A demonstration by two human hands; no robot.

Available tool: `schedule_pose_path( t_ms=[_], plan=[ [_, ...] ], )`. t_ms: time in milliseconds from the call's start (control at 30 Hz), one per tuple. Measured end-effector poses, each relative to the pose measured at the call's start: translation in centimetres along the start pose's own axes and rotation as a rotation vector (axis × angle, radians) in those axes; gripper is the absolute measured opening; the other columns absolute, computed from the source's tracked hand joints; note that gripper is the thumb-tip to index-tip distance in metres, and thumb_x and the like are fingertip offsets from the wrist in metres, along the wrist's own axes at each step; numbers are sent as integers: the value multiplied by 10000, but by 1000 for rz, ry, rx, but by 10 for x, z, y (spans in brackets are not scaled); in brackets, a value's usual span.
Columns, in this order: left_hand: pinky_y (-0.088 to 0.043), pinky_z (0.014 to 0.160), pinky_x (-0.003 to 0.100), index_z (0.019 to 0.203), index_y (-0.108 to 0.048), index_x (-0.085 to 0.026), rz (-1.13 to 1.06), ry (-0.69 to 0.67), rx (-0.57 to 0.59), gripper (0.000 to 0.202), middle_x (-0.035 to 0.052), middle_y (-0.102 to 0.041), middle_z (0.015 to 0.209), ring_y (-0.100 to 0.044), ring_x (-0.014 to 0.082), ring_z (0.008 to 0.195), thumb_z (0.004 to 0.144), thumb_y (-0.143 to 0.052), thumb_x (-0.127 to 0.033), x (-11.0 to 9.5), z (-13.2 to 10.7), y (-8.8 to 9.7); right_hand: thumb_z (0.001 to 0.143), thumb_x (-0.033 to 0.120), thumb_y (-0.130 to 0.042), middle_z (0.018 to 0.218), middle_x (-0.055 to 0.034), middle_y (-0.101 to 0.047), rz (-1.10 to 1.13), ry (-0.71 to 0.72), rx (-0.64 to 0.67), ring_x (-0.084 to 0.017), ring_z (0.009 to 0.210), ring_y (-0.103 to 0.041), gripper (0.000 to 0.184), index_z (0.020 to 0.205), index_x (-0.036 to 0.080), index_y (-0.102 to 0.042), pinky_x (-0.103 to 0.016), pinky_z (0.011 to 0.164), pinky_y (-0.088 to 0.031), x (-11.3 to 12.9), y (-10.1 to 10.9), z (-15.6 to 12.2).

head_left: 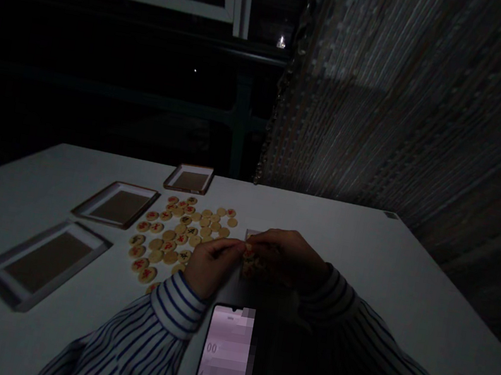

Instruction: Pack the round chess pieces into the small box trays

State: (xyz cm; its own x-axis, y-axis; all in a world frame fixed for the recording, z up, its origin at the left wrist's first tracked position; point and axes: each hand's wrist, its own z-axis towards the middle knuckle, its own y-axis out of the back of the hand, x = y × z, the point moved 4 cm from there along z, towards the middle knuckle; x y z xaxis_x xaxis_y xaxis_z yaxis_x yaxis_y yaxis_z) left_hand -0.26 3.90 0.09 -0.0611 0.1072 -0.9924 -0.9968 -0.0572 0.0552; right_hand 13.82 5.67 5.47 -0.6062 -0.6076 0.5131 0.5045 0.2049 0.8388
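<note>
Round wooden Chinese chess pieces (169, 235) lie loose on the white table, some with red or black characters showing and others plain side up. Right of them stands a small clear box (250, 232) with several pieces (256, 270) inside. My left hand (211, 264) reaches to the box's left side, thumb and forefinger pinched at a red-marked chess piece (247, 250). Over the box curls my right hand (291, 255), its fingertips meeting those of my left; shadow hides what they hold, if anything.
Three shallow framed trays or lids (46, 261), (118, 204), (189, 178) lie along the left of the table (404, 303). A lit phone (226, 350) is between my forearms. Behind the table's right side hangs a string curtain (365, 104). The room is dark.
</note>
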Motion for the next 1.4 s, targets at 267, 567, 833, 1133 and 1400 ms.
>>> schedule_pose_path(
  t_ms=[267,567,833,1133,1400],
  plan=[
    [-479,651,265,723,-681,-160,5,9,10,195,43,-686,712,-610,157,679,625,-632,-322,1,-1,0,797,275,-492,897,-21,-667,-1,11,-10,-136,826,-607,207,922,205,-642,-249,732,-449,-2,-1,1],
    [-460,577,240,704,-670,-150,1,52,-26,223,31,-664,642,-579,135,598,606,-632,-347,1,0,2,781,250,-500,928,-37,-666,8,-78,-32,-151,833,-610,230,963,184,-624,-272,754,-457,-2,1,0],
    [-430,561,225,718,-660,-150,-10,75,-30,249,13,-638,621,-554,120,577,610,-633,-373,6,2,3,783,293,-505,866,-22,-673,55,-81,-42,-141,777,-617,243,980,190,-603,-260,706,-459,-4,-2,-2],
    [-443,568,237,680,-652,-143,-131,137,-48,255,27,-651,618,-579,136,595,549,-679,-360,1,0,1,765,250,-516,858,-25,-672,79,-129,-23,-132,771,-615,231,970,181,-598,-256,705,-462,-2,-1,-1],
    [-417,502,209,698,-648,-137,-159,144,-4,252,13,-634,573,-544,106,525,567,-669,-352,5,1,0,760,224,-519,826,-18,-666,93,-110,-65,-121,725,-604,190,930,185,-594,-255,677,-452,-3,0,-1]
  ],
)
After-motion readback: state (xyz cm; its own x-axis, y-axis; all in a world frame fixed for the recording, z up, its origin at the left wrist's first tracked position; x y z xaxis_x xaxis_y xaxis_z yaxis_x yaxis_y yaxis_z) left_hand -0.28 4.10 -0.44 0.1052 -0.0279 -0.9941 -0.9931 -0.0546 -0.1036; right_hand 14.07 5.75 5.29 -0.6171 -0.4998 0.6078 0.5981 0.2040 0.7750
